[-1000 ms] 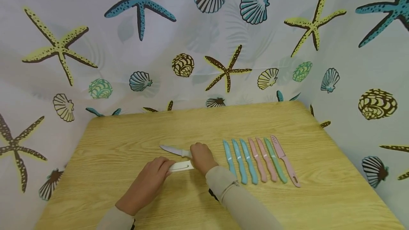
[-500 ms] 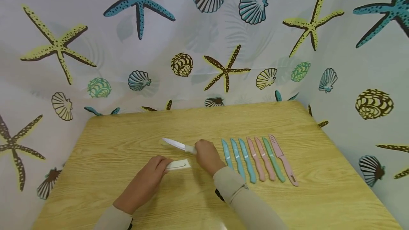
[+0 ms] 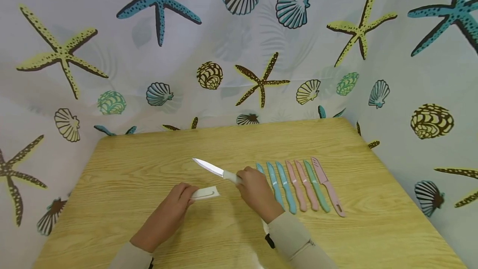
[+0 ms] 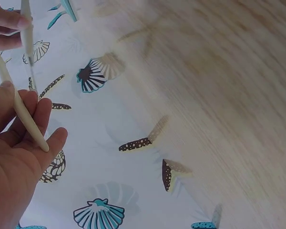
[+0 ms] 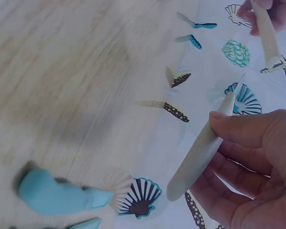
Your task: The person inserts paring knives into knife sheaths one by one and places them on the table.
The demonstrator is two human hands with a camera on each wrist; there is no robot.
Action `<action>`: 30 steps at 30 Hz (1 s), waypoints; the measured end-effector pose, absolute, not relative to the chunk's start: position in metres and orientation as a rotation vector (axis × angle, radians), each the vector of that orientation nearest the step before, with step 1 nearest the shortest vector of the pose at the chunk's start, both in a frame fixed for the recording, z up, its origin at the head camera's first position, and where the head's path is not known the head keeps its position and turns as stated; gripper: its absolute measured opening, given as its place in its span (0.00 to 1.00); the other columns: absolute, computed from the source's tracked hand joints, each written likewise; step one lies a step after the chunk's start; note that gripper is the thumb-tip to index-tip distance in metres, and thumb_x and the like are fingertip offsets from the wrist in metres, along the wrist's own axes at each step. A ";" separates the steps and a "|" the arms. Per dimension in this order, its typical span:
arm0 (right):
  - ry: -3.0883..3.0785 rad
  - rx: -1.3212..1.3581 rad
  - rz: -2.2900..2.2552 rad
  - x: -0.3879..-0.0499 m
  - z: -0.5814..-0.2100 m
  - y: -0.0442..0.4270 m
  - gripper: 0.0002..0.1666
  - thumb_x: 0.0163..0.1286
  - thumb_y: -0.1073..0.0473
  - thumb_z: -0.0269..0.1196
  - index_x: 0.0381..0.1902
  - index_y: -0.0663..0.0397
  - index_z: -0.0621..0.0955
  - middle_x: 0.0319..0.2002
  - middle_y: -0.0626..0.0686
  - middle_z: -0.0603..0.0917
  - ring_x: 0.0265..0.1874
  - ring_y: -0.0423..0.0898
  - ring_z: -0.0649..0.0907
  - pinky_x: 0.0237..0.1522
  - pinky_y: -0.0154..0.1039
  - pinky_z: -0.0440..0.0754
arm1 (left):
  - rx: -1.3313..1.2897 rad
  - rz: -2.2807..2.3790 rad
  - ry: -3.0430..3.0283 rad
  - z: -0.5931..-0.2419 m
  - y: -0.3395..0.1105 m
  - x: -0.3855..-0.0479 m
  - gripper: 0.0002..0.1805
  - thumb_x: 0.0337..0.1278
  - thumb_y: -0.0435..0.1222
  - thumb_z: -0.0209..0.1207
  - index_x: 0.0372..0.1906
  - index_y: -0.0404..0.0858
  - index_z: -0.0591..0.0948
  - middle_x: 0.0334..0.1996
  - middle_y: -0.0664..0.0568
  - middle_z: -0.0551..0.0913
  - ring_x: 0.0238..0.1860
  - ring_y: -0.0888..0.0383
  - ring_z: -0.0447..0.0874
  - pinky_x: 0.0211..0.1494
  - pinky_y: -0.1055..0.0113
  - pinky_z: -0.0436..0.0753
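My right hand (image 3: pixel 259 191) grips the white handle (image 5: pixel 195 162) of a paring knife (image 3: pixel 209 167), its bare blade pointing left and away from me above the wooden table. To its left, my left hand (image 3: pixel 172 206) pinches a white knife sheath (image 3: pixel 205 193) between thumb and fingers, the sheath's end facing right. Knife and sheath are apart. In the left wrist view the slim sheath (image 4: pixel 26 114) lies across the curled fingers of the left hand (image 4: pixel 19 157). The right wrist view shows thumb and fingers of the right hand (image 5: pixel 257 167) around the knife handle.
Right of my right hand, a row of sheathed knives lies on the wooden table (image 3: pixel 149 152): several blue (image 3: pixel 285 186), pink (image 3: pixel 307 184) and green (image 3: pixel 316 186), with a broader pink knife (image 3: pixel 328 186) at the end. A cloth (image 3: pixel 224 53) with shells and starfish hangs around the table.
My right hand has moved right, carrying the knife away from the sheath, so the gap between them has widened. The left hand still holds the sheath, nearly in place.
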State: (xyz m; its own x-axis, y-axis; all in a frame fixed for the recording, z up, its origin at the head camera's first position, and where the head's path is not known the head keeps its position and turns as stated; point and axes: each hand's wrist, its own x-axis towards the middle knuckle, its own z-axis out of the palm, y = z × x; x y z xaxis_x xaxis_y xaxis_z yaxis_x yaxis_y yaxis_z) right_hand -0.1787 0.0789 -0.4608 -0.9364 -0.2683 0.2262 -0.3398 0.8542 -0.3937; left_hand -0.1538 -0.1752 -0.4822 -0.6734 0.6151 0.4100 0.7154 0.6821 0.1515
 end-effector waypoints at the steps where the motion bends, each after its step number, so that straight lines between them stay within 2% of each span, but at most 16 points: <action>1: -2.849 0.474 0.651 -0.175 -0.460 0.082 0.09 0.59 0.65 0.70 0.39 0.61 0.85 0.33 0.54 0.83 0.32 0.48 0.83 0.35 0.39 0.84 | -1.046 -0.431 -2.574 -0.483 -0.175 -0.154 0.21 0.59 0.28 0.61 0.57 0.32 0.72 0.48 0.47 0.74 0.49 0.57 0.74 0.49 0.65 0.80; 7: -2.772 0.473 0.662 -0.153 -0.460 0.097 0.12 0.56 0.65 0.72 0.38 0.62 0.85 0.34 0.55 0.84 0.32 0.48 0.83 0.33 0.40 0.83 | -1.050 -0.441 -2.554 -0.484 -0.176 -0.155 0.19 0.61 0.29 0.59 0.57 0.32 0.73 0.49 0.47 0.74 0.51 0.55 0.74 0.51 0.63 0.80; 15: -2.719 0.475 0.645 -0.126 -0.463 0.115 0.12 0.52 0.65 0.74 0.36 0.61 0.85 0.32 0.53 0.84 0.29 0.46 0.83 0.31 0.36 0.83 | -1.059 -0.448 -2.531 -0.486 -0.176 -0.156 0.20 0.60 0.27 0.60 0.57 0.32 0.72 0.50 0.46 0.74 0.52 0.55 0.75 0.52 0.63 0.80; 19: -2.716 0.454 0.668 -0.114 -0.465 0.122 0.13 0.51 0.65 0.74 0.36 0.61 0.85 0.33 0.52 0.84 0.31 0.45 0.83 0.32 0.35 0.83 | -1.072 -0.460 -2.484 -0.486 -0.176 -0.156 0.15 0.71 0.33 0.49 0.56 0.31 0.72 0.49 0.46 0.74 0.50 0.55 0.75 0.51 0.63 0.80; 23: -2.692 0.448 0.705 -0.102 -0.467 0.127 0.15 0.50 0.67 0.74 0.37 0.62 0.85 0.34 0.52 0.84 0.32 0.46 0.83 0.34 0.36 0.84 | -1.083 -0.478 -2.445 -0.486 -0.176 -0.155 0.19 0.75 0.38 0.38 0.56 0.30 0.72 0.48 0.45 0.74 0.49 0.56 0.76 0.50 0.64 0.81; 30: -2.682 0.413 0.774 -0.088 -0.470 0.131 0.16 0.49 0.67 0.75 0.38 0.61 0.85 0.34 0.50 0.84 0.32 0.44 0.83 0.35 0.34 0.83 | -1.059 -0.491 -2.455 -0.488 -0.176 -0.155 0.15 0.72 0.34 0.46 0.57 0.30 0.71 0.49 0.45 0.74 0.50 0.55 0.76 0.50 0.64 0.81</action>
State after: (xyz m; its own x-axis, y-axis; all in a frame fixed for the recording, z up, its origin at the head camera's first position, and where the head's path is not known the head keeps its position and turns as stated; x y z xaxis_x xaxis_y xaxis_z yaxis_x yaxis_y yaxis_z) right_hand -0.0877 0.1313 -0.4704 -0.9077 -0.1847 0.3768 -0.3572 0.8115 -0.4625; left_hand -0.1555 -0.1761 -0.4879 -0.6219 0.5983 0.5053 0.7467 0.6475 0.1523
